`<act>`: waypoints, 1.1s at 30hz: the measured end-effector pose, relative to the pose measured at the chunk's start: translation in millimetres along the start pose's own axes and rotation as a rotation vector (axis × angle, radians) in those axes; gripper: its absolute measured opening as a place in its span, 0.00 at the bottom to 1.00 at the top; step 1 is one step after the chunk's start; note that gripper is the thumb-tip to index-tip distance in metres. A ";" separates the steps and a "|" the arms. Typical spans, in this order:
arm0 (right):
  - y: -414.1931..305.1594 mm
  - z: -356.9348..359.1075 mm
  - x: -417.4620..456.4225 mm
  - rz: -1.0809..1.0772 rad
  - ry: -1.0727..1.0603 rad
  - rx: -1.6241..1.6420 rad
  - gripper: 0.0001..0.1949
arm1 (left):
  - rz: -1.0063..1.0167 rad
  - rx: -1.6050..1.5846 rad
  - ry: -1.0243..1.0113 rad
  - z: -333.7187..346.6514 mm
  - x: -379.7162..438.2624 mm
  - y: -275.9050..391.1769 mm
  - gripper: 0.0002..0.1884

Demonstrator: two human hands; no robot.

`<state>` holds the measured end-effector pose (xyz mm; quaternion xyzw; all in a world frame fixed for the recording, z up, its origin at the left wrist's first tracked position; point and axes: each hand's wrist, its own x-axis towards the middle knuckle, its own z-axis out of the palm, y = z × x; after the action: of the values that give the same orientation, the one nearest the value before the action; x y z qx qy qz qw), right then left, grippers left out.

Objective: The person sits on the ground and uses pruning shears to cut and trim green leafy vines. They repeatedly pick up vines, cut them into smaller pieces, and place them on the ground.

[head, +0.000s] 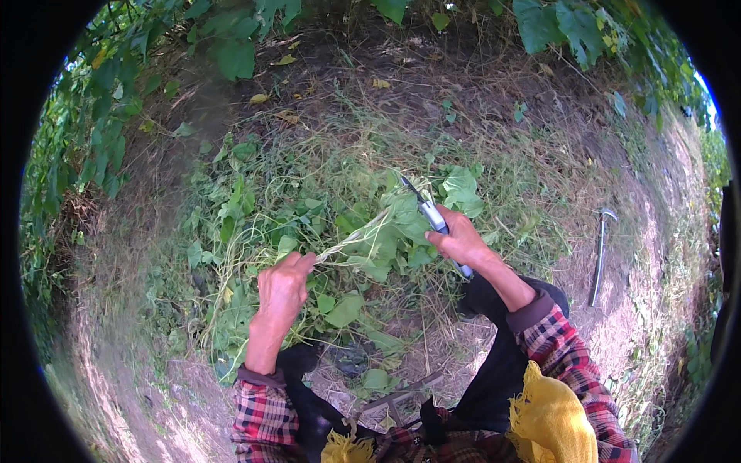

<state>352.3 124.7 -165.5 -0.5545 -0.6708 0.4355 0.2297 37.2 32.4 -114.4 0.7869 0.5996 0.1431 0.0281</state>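
Observation:
My left hand [285,285] grips the near end of a bundle of pale twisted vine stems [350,238] that runs up and right to broad green leaves [405,217]. In my right hand [460,236] is a cutting tool with a grey and blue handle [433,215], perhaps pruning shears. Its dark blade reaches into the leaves at the far end of the stems; whether the blade touches a stem cannot be told. Beneath both hands lies a heap of cut or pulled green vines and weeds [289,217] on the ground.
A hammer-like tool with a metal handle [599,260] and curved head lies on the soil at the right. Leafy plants [98,127] hang over the left and far edges. A small wooden frame [399,399] sits between my legs, and a yellow fringed scarf [556,414] hangs near my right sleeve.

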 end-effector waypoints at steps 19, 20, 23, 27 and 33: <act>-67.3 -15.8 -32.5 0.069 -0.819 1.507 0.15 | -0.076 -0.680 -0.136 85.0 5.2 -15.8 0.08; -64.9 -16.8 -33.0 0.087 -0.789 1.549 0.15 | -0.161 -0.781 -0.195 74.6 10.5 5.3 0.06; -63.7 -15.9 -26.7 0.057 -0.785 1.640 0.14 | -0.178 -0.938 -0.262 63.8 12.5 46.1 0.05; -58.7 -8.2 -13.0 0.165 -0.640 1.529 0.11 | -0.442 -1.381 -0.241 53.7 4.0 71.3 0.07; -51.2 31.0 -18.4 0.239 -0.490 0.800 0.09 | -0.546 -1.840 0.010 38.4 18.5 49.3 0.06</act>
<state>305.1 96.8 -135.3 -0.3769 -0.4166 0.8005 0.2088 97.6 41.1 -137.0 0.2890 0.4152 0.5498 0.6647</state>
